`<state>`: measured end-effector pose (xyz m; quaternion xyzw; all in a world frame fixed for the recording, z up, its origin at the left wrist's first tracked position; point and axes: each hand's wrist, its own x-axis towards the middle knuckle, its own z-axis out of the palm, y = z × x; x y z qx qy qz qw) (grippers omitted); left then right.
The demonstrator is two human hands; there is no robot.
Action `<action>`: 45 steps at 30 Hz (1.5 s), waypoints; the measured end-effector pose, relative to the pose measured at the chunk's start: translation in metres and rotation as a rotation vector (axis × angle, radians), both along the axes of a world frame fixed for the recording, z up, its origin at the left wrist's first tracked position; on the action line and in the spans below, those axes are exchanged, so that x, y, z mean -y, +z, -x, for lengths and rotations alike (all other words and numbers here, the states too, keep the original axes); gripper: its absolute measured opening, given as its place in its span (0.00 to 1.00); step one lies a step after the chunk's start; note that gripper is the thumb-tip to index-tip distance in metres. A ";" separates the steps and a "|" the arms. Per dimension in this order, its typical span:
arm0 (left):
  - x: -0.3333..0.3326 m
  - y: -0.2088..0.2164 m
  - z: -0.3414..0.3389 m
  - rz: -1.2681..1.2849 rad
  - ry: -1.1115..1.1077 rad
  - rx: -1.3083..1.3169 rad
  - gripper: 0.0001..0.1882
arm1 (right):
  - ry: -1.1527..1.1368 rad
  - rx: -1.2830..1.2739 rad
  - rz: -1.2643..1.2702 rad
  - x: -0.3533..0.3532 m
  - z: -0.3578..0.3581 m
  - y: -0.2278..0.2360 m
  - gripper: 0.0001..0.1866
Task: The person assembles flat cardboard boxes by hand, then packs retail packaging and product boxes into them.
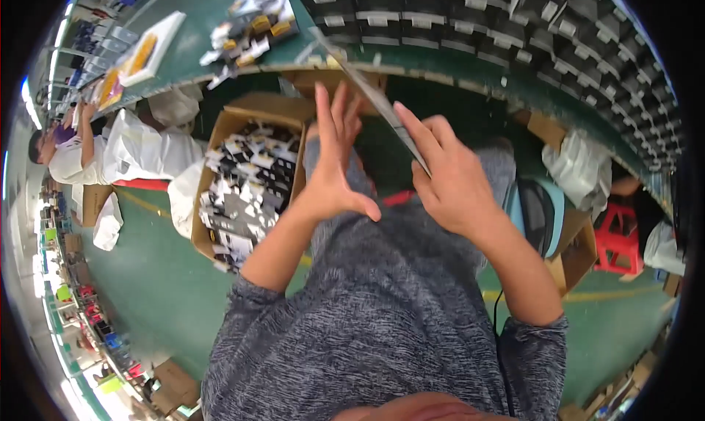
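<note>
My right hand (452, 179) grips a long, thin, flat grey piece (378, 102) near its lower end. It is seen nearly edge-on and slants up and left to the bench edge; whether it is card or something stiffer I cannot tell. My left hand (334, 157) is open to the left of the piece, with fingers stretched upward and thumb held apart, holding nothing. Below and left of that hand stands an open cardboard box (268, 105) full of loose black and white card pieces (250, 182).
Rows of stacked black boxes (455, 17) with white labels line the green bench (183, 57). A pile of loose cards (253, 28) lies at its left. White bags (136, 146), a red stool (619, 237) and a blue-backed chair (540, 212) stand around. Another person (70, 153) sits far left.
</note>
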<state>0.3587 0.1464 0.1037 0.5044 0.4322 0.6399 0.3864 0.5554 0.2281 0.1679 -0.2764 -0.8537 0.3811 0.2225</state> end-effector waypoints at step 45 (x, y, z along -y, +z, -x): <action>-0.041 0.038 0.015 -0.315 -0.535 -0.139 0.85 | 0.278 -0.327 -0.411 -0.032 0.021 0.025 0.50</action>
